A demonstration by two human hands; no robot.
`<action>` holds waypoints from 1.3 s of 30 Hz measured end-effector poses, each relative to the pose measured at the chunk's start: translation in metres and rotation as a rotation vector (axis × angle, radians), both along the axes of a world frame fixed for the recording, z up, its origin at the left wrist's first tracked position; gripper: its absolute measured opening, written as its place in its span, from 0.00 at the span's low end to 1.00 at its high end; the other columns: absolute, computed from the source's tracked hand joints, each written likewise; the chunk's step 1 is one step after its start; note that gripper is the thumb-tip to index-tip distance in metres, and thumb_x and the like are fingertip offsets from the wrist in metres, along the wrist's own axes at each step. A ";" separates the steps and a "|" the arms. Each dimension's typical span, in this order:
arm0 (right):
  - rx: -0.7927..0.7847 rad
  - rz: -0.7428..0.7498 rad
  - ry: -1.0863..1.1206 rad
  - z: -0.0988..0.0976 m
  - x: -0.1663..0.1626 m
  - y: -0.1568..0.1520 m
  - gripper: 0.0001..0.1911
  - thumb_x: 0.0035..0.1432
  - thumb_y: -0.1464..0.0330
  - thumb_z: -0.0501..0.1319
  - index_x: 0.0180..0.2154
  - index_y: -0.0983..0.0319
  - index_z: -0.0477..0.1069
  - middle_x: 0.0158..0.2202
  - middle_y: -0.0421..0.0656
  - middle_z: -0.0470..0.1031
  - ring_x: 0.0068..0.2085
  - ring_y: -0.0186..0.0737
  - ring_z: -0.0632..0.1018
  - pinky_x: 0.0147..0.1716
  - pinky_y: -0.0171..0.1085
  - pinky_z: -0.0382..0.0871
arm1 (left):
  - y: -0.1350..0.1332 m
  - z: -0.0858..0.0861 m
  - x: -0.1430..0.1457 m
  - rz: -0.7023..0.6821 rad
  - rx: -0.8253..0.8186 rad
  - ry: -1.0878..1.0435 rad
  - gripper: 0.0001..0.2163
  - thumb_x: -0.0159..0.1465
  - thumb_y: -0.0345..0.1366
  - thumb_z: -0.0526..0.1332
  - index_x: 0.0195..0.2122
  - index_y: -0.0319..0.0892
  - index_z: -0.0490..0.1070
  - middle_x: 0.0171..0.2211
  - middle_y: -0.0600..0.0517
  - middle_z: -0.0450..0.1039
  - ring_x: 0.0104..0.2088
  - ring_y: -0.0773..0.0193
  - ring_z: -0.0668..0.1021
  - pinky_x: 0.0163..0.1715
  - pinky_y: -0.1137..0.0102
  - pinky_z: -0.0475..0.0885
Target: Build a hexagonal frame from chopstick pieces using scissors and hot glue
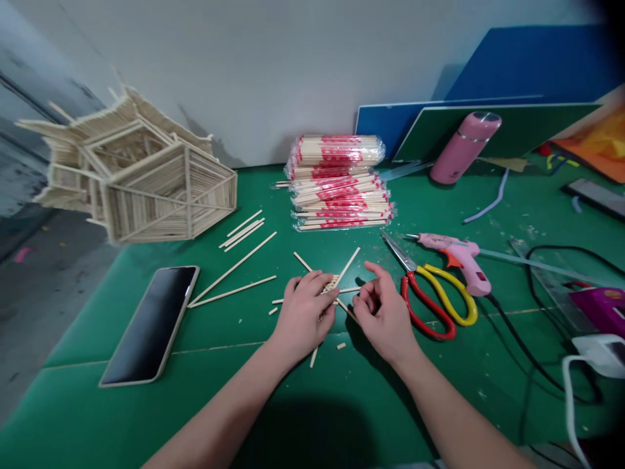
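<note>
Your left hand point(303, 316) holds one star of crossed sticks point(333, 283) at its middle, with the fingers bent over it, on the green table point(97, 423). Your right hand point(383, 316) is half curled beside one stick end; I cannot tell if it pinches this. Around lie two cut pieces point(341, 346), one pair of scissors point(401, 253), one glue gun point(461, 249), one phone point(149, 326) and two long loose sticks point(232, 268).

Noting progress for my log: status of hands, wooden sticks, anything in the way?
Left hand over crossed, pale wooden sticks, fingers touching them. Right hand beside them, grip unclear. Metal scissors with red and yellow handles close by right hand.
</note>
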State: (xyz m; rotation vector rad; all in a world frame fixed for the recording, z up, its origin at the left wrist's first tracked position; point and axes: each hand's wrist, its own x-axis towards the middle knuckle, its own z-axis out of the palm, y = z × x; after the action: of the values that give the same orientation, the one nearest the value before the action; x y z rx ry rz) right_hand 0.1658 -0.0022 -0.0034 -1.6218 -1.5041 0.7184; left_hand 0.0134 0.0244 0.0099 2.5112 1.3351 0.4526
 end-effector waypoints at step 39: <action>0.034 -0.071 0.127 0.001 -0.008 -0.001 0.15 0.51 0.66 0.56 0.42 0.62 0.60 0.24 0.36 0.63 0.23 0.31 0.66 0.24 0.32 0.64 | -0.001 0.001 -0.005 0.033 -0.098 -0.109 0.14 0.57 0.30 0.52 0.45 0.45 0.66 0.50 0.48 0.66 0.53 0.55 0.63 0.49 0.52 0.55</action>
State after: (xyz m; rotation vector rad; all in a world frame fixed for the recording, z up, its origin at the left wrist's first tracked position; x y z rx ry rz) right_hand 0.1582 -0.0036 -0.0024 -1.5664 -1.3545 0.7377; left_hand 0.0085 0.0232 0.0113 2.3534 1.3262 0.5102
